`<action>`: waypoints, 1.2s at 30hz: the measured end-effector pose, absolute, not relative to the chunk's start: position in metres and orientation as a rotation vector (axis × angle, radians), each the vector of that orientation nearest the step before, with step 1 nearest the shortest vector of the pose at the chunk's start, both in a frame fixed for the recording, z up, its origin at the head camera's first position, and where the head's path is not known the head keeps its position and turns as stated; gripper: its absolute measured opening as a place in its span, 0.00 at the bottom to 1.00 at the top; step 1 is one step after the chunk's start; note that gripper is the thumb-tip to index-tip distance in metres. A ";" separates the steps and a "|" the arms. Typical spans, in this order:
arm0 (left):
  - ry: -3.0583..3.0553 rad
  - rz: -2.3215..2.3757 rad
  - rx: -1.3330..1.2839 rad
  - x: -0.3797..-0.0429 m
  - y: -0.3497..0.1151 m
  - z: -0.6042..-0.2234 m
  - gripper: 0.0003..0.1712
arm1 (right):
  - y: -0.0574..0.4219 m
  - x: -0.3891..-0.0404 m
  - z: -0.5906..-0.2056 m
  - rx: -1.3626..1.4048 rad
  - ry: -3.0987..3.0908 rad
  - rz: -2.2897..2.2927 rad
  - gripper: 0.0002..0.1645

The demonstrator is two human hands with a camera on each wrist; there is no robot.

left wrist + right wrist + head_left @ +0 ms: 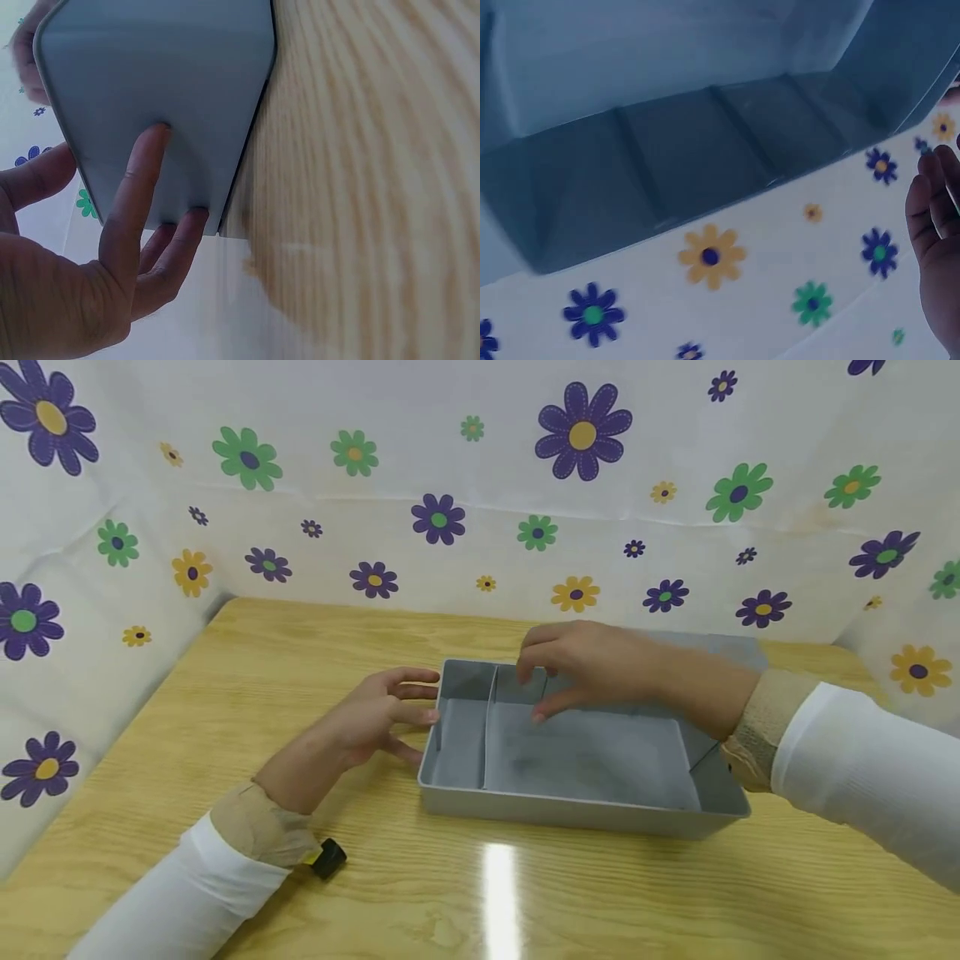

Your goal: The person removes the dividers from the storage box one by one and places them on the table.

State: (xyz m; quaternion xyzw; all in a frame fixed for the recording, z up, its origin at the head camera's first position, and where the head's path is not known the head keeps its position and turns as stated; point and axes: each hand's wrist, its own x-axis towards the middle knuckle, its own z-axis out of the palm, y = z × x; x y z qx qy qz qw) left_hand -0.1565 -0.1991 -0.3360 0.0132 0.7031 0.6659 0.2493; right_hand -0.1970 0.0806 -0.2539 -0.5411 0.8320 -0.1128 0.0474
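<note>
A long grey organizer tray (592,810) lies on the table, a thin divider (491,735) standing across its left part. My left hand (375,714) is at its left end, and in the left wrist view the fingertips (154,139) touch the outer end wall. Above the tray, close to its back wall, hovers my right hand (592,664) with bent, spread fingers and nothing visible between them. The right wrist view shows the tray's inner wall (682,150) with upright ridges, and the right hand's fingers (930,195) apart from it.
Behind the tray at the right, partly hidden by the right forearm, is a flat grey piece (723,647). A white cloth (450,460) printed with flowers hangs along the back and sides of the wooden table (300,652).
</note>
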 end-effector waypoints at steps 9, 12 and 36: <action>1.887 1.808 0.003 -0.156 -0.192 -0.338 0.34 | 0.027 -0.193 -0.272 -1.630 2.323 -0.238 0.27; 1.890 1.809 0.007 -0.156 -0.191 -0.338 0.35 | 0.019 -0.198 -0.281 -1.664 2.259 -0.112 0.24; 1.940 1.798 -0.034 -0.156 -0.192 -0.336 0.34 | 0.027 -0.203 -0.295 -1.805 2.248 -0.122 0.14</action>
